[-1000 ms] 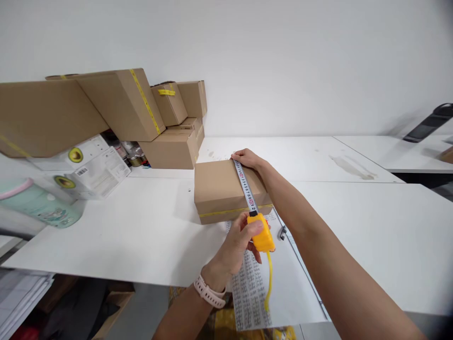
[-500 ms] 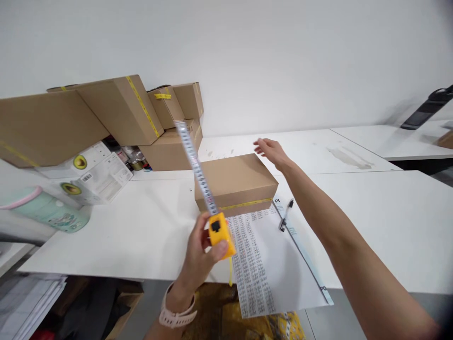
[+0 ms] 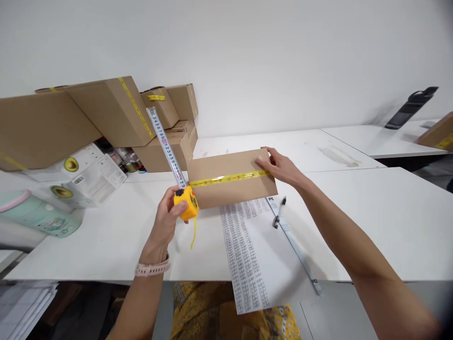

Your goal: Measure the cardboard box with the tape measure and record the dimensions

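Note:
My left hand (image 3: 167,215) is closed round a yellow tape measure (image 3: 186,204). Its silver blade (image 3: 166,146) sticks out up and to the left, and a yellow strap hangs below the case. In the middle of the table a cardboard box (image 3: 226,165) is tilted so that its face with a yellow tape strip points toward me. My right hand (image 3: 278,165) grips the box at its upper right corner. The tape measure is at the box's left end. Under the box's near side lies a printed sheet (image 3: 269,255), with a pen (image 3: 279,213) on its right edge.
Several cardboard boxes (image 3: 106,111) are stacked at the left against the wall. Before them stand white cartons with avocado pictures (image 3: 95,177) and a mint green tumbler (image 3: 42,215). A black bottle (image 3: 410,108) stands at the far right, beside another box (image 3: 439,133).
My right hand has come down onto the box and taken hold of it. The box has turned up to show its taped face. My left hand moved left and up with the tape measure.

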{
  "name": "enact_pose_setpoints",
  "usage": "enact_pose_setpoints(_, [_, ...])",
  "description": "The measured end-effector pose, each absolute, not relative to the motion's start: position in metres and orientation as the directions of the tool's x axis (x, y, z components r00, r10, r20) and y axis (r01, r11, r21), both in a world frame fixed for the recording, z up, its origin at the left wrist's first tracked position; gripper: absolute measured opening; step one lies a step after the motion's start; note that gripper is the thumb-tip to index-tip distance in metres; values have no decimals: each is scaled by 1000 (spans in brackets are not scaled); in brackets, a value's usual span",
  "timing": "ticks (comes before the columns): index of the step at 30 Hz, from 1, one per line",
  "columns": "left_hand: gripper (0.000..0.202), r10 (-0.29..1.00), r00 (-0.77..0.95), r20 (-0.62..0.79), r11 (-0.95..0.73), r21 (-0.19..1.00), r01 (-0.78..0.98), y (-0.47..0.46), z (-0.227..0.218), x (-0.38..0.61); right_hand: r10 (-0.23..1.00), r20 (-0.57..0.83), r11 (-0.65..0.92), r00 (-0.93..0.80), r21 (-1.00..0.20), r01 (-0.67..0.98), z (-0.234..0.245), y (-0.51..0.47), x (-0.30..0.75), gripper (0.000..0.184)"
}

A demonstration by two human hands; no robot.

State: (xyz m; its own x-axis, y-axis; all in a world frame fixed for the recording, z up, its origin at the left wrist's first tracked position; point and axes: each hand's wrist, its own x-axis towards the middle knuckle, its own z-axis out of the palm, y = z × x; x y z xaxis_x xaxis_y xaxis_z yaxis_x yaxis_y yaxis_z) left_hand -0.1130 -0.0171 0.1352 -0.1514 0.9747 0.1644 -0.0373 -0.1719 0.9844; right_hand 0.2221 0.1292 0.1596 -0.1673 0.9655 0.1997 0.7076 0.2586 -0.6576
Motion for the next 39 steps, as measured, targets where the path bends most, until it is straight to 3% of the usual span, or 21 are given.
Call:
enact_pose_setpoints(4, [50,971,-149,188,-187,982,18,-8,157,-111,926,373,260,-55,-528,808,169,161,205,56])
enact_pose_setpoints(7, [57,962,-164,217,-215,976,34,-22,156,-96,855,485,430,-183,-468,772,165,181,195,39])
enact_pose_setpoints(9, [61,978,-69,195,-199,979,-53,-39,147,-79,817,506,526,-275,-461,714,164,187,191,33])
enact_pose_setpoints(12, [57,978,197,70,-20,970,-243,-57,129,-50,761,551,608,-343,-420,674,163,184,188,35])
enact_pose_setpoints(16, [53,915,396,-72,192,943,-273,-56,110,-27,710,591,644,-382,-327,691,163,174,187,41])
enact_pose_setpoints(22, [55,910,398,-116,233,937,-260,-46,104,-27,683,557,655,-472,-182,733,163,169,187,55])
enact_pose_setpoints(39, [56,905,404,-133,256,929,-269,-56,78,-24,688,495,667,-531,-140,732,166,179,186,50])
